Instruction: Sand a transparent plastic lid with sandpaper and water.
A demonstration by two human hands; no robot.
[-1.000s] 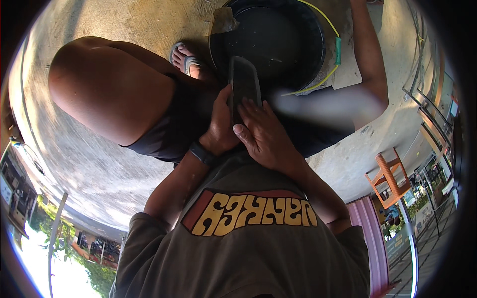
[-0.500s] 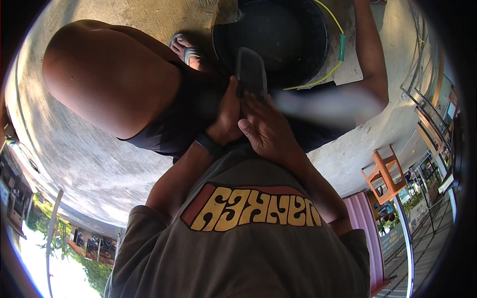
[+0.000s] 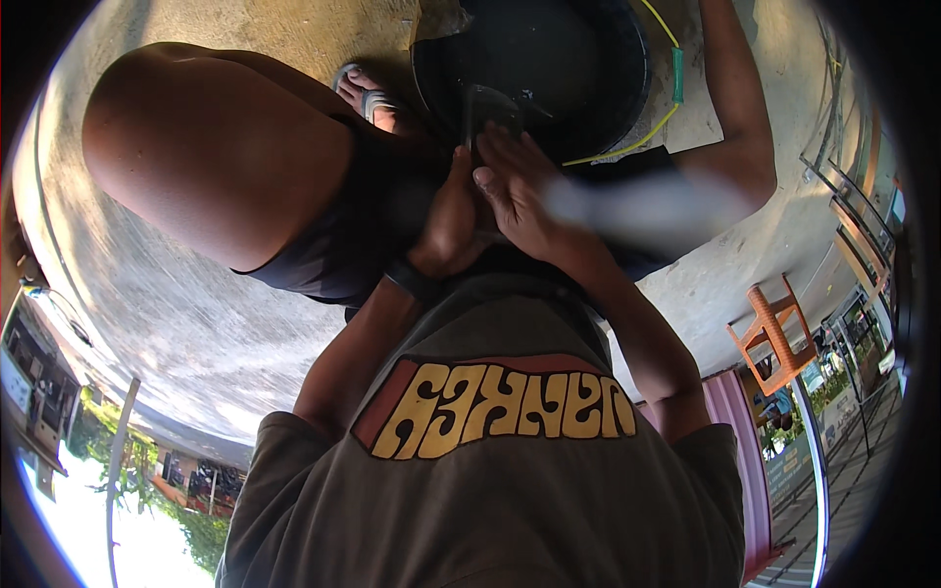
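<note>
A flat, dark, blade-like piece (image 3: 490, 106) with a rounded far end slants over the near rim of a black tub (image 3: 632, 103), which holds dark liquid. My left hand (image 3: 449, 220) is closed around its near end, the thumb along its left edge. Its near part is hidden between my hands. My right hand (image 3: 524, 201) lies flat on its upper face, fingers stretched forward and thumb apart. Both hands are close together between my bent legs. I cannot tell exactly what the piece is.
Beside the tub's right side curves a thin yellow line (image 3: 659, 127) with a green sleeve (image 3: 677, 73). My sandalled foot (image 3: 372, 98) is left of the tub. An orange-brown stool (image 3: 774, 333) stands on the concrete floor (image 3: 186, 323) at far right, near metal rails.
My right hand has slid forward along the flat piece, covering more of it. Its far end now shows less, and small bright specks appear in the tub. My left hand keeps its hold.
</note>
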